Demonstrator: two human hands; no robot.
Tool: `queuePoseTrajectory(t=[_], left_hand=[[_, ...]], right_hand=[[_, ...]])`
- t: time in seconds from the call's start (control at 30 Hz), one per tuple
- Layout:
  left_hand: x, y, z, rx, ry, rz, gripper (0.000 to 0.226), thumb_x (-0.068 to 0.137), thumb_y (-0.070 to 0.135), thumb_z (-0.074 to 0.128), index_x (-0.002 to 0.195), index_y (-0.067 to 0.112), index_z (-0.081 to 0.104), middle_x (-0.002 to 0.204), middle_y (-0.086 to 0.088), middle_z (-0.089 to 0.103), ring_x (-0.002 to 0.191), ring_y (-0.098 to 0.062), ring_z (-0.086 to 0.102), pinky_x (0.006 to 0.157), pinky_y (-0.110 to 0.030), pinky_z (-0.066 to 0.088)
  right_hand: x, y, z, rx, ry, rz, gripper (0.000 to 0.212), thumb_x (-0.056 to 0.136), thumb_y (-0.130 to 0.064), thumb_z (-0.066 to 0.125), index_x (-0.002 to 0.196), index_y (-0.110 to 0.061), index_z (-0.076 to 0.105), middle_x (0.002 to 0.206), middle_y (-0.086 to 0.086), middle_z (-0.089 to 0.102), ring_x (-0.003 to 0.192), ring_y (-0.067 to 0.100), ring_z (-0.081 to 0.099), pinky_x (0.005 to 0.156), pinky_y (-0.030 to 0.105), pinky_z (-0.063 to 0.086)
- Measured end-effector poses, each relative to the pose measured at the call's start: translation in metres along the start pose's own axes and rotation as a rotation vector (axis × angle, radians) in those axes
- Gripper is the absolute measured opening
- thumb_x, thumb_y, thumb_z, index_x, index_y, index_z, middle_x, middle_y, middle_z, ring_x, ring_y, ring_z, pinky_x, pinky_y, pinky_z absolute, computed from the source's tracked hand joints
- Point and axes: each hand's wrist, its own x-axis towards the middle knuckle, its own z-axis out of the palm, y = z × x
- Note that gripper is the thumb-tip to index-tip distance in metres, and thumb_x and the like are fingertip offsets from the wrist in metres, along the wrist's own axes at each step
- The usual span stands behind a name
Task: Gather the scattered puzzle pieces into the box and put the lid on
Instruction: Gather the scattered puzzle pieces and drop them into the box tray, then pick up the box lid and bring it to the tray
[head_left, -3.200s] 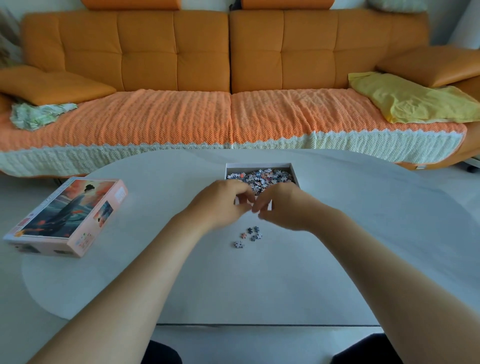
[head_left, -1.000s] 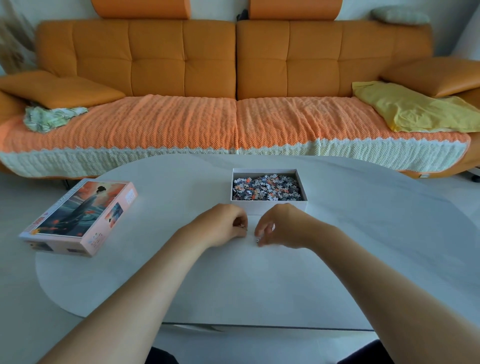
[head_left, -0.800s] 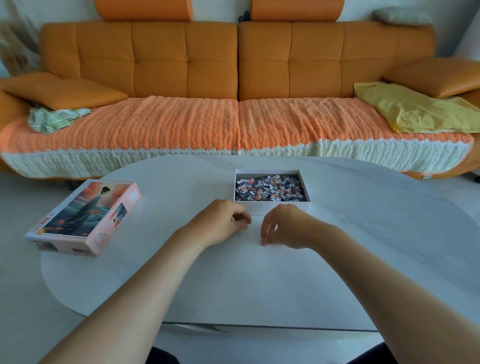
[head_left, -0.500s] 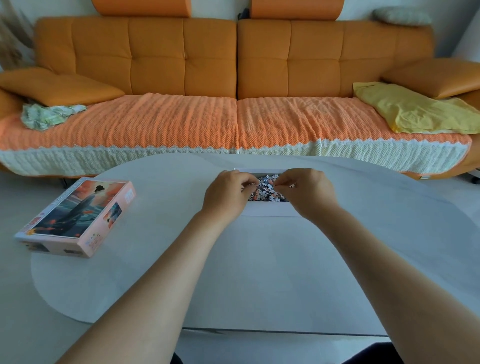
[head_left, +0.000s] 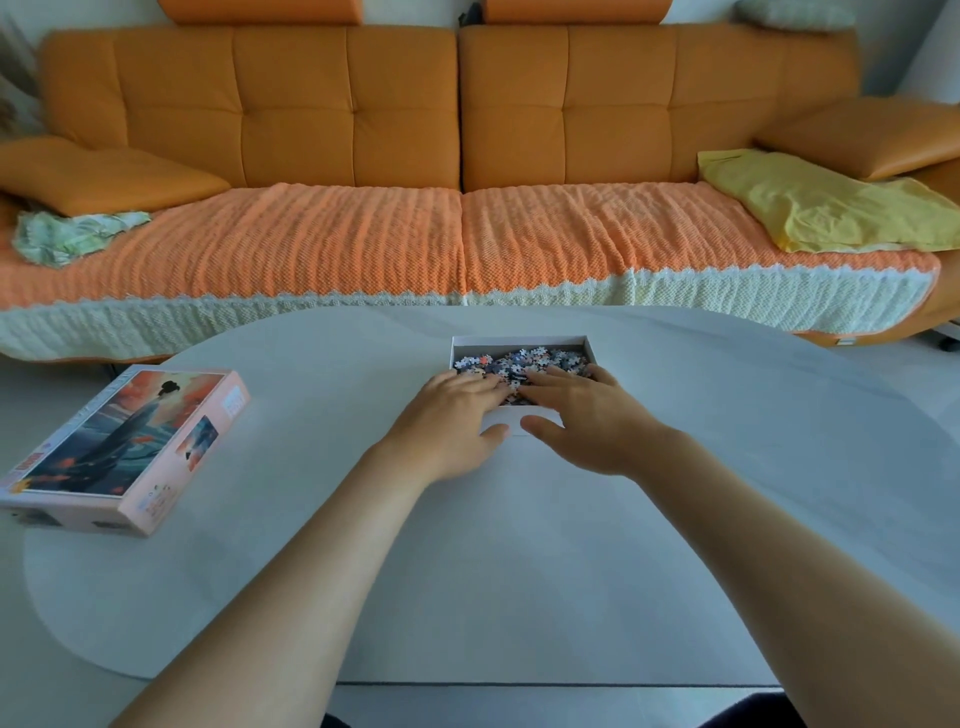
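A white box (head_left: 519, 341) full of small puzzle pieces (head_left: 524, 359) stands on the far middle of the grey table (head_left: 519, 545). My left hand (head_left: 452, 421) and my right hand (head_left: 582, 421) lie flat side by side over the box's near edge, fingers straight and resting on the pieces, thumbs in front of the near wall. The near part of the box is hidden under them. The lid (head_left: 124, 447), printed with a picture of a figure, lies at the table's left edge, well away from both hands.
An orange sofa (head_left: 457, 171) with a knitted orange cover runs behind the table. A yellow cloth (head_left: 821, 208) lies on its right end, a green patterned cloth (head_left: 72, 236) on its left. No loose pieces show on the table.
Both hands picked the last loose pieces off the table in front of the box, carried them over it, then spread flat onto the pieces inside.
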Motion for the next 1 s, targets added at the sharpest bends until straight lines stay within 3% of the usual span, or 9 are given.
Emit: queuePoseTrajectory(t=[0.13, 0.27, 0.43, 0.53, 0.7, 0.83, 1.0], left_hand=[[-0.007, -0.004, -0.006, -0.087, 0.004, -0.032, 0.061, 0.098, 0.044, 0.046, 0.153, 0.027, 0.025, 0.162, 0.004, 0.014, 0.148, -0.011, 0.012, 0.118, -0.034, 0.004], [-0.023, -0.011, -0.024, -0.172, 0.122, -0.071, 0.058, 0.098, 0.036, 0.051, 0.151, 0.024, 0.031, 0.16, 0.003, 0.021, 0.147, -0.015, 0.017, 0.118, -0.031, 0.013], [-0.058, -0.044, -0.036, -0.006, 0.177, -0.256, 0.059, 0.098, 0.039, 0.047, 0.152, 0.02, 0.029, 0.16, -0.002, 0.023, 0.147, -0.022, 0.017, 0.117, -0.039, 0.015], [-0.089, -0.076, -0.041, 0.071, 0.186, -0.418, 0.061, 0.096, 0.04, 0.046, 0.151, 0.019, 0.027, 0.159, -0.004, 0.023, 0.146, -0.024, 0.016, 0.117, -0.043, 0.015], [-0.142, -0.129, -0.044, 0.208, 0.181, -0.701, 0.065, 0.088, 0.046, 0.051, 0.145, 0.021, 0.031, 0.155, -0.008, 0.028, 0.143, -0.03, 0.018, 0.115, -0.05, 0.015], [-0.171, -0.157, -0.042, 0.104, 0.062, -0.904, 0.08, 0.08, 0.058, 0.052, 0.146, 0.035, 0.015, 0.159, -0.002, 0.011, 0.145, -0.031, 0.008, 0.111, -0.062, 0.01], [-0.18, -0.166, -0.039, 0.046, 0.067, -0.868, 0.068, 0.086, 0.04, 0.046, 0.146, 0.042, 0.014, 0.159, 0.009, 0.009, 0.145, -0.025, 0.007, 0.104, -0.074, 0.008]], right_hand=[[0.0, -0.005, 0.0, 0.059, 0.008, -0.03, 0.054, 0.099, -0.052, 0.034, 0.149, -0.034, 0.032, 0.161, -0.009, 0.016, 0.149, 0.009, 0.009, 0.12, 0.046, 0.008], [-0.001, -0.024, -0.009, 0.114, 0.133, -0.076, 0.049, 0.099, -0.046, 0.041, 0.145, -0.033, 0.041, 0.16, -0.005, 0.022, 0.149, 0.013, 0.012, 0.12, 0.049, 0.009], [0.0, -0.072, -0.016, 0.272, 0.213, -0.186, 0.042, 0.097, -0.035, 0.051, 0.138, -0.024, 0.053, 0.155, -0.001, 0.035, 0.146, 0.016, 0.025, 0.118, 0.04, 0.021], [0.008, -0.111, -0.013, 0.373, 0.177, -0.192, 0.041, 0.096, -0.035, 0.053, 0.136, -0.025, 0.055, 0.151, -0.004, 0.041, 0.138, 0.014, 0.038, 0.113, 0.029, 0.028], [0.039, -0.173, -0.001, 0.423, 0.013, -0.194, 0.047, 0.097, -0.037, 0.052, 0.142, -0.024, 0.046, 0.149, -0.002, 0.043, 0.133, 0.016, 0.044, 0.108, 0.029, 0.033], [0.072, -0.213, 0.008, 0.43, -0.078, -0.156, 0.057, 0.096, -0.038, 0.053, 0.148, -0.023, 0.035, 0.152, 0.003, 0.036, 0.135, 0.023, 0.041, 0.11, 0.033, 0.033], [0.108, -0.249, 0.015, 0.476, -0.141, -0.064, 0.074, 0.094, -0.04, 0.054, 0.154, -0.021, 0.016, 0.158, 0.007, 0.019, 0.139, 0.03, 0.034, 0.111, 0.04, 0.033]])
